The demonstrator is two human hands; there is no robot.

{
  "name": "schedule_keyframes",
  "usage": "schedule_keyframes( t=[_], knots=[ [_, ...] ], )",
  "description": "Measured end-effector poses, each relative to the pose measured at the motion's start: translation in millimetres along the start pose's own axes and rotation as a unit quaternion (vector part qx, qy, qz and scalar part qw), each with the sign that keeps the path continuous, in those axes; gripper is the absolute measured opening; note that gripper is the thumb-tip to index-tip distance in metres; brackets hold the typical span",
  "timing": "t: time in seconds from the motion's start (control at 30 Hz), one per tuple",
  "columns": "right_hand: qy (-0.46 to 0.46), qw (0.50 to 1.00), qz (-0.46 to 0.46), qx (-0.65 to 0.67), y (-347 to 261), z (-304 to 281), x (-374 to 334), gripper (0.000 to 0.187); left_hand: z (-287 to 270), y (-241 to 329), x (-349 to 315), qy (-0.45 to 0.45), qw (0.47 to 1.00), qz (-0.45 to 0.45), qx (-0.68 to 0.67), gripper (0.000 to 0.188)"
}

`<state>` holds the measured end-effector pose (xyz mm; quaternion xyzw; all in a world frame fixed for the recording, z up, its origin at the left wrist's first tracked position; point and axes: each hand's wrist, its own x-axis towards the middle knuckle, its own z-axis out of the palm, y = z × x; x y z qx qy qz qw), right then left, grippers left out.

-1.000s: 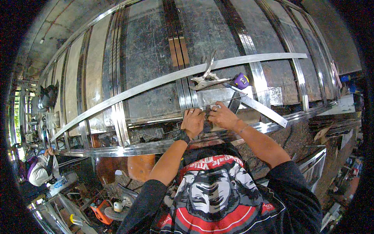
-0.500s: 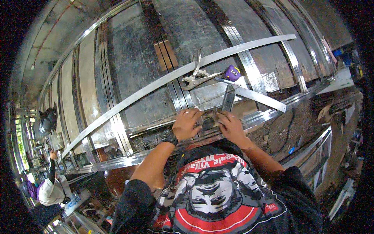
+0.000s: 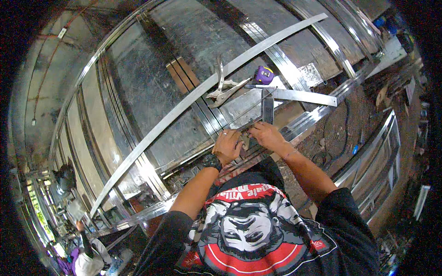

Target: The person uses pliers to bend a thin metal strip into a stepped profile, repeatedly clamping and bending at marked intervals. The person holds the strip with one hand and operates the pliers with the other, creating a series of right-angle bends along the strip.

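My left hand (image 3: pixel 227 146) rests at the near edge of the metal frame, its fingers curled down; what lies under them is hidden. Close on its right, my right hand (image 3: pixel 268 136) has thumb and fingers pinched together over something small and dark that I cannot make out. Just beyond the right hand lies a try square, with a dark stock (image 3: pixel 267 108) and a silver blade (image 3: pixel 306 97) pointing right. A purple tape measure (image 3: pixel 264 75) and a thin pen-like rod (image 3: pixel 261 86) lie behind it. Locking pliers (image 3: pixel 226 90) sit left of the tape measure, jaws spread.
A long flat metal bar (image 3: pixel 161 120) lies diagonally across the frame's silver rails (image 3: pixel 275 53) and dark sheets. Another person (image 3: pixel 90 262) in a white top is at the lower left. More metal frames (image 3: pixel 375 170) stand at right, beside a dirt floor with a cable (image 3: pixel 346 133).
My view has turned slightly, so the bench and tools appear shifted. The right hand's fingers have drawn into a pinch; the left hand stays at the frame's near edge.
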<state>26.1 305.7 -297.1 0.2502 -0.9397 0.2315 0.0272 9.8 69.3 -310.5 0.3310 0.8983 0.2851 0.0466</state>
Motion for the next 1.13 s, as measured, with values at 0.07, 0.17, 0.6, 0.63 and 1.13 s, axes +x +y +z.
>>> schedule_keyframes(
  t=[0.07,0.17,0.6,0.63,1.13],
  knots=[
    [-0.011,1.000,-0.012,0.003,6.2,0.8,1.5,0.014,1.2,-2.6,-0.6,0.003,1.000,0.014,-0.004,0.036],
    [-0.040,0.999,-0.016,0.002,6.2,-3.8,2.8,0.014,-2.0,0.9,0.0,0.028,0.999,0.024,-0.028,0.035],
    [-0.005,0.999,-0.011,-0.051,-10.4,-29.0,-2.9,0.032,-20.9,13.3,1.0,-0.015,0.999,-0.023,-0.044,0.055],
    [0.020,0.998,-0.017,-0.059,-15.2,-36.7,-3.6,0.037,-24.6,13.9,-0.2,-0.019,0.999,-0.013,-0.030,0.056],
    [-0.067,0.993,0.071,-0.068,-9.8,13.1,-21.1,0.048,-22.9,-35.0,48.3,-0.161,0.944,0.284,0.045,0.021]
  ],
)
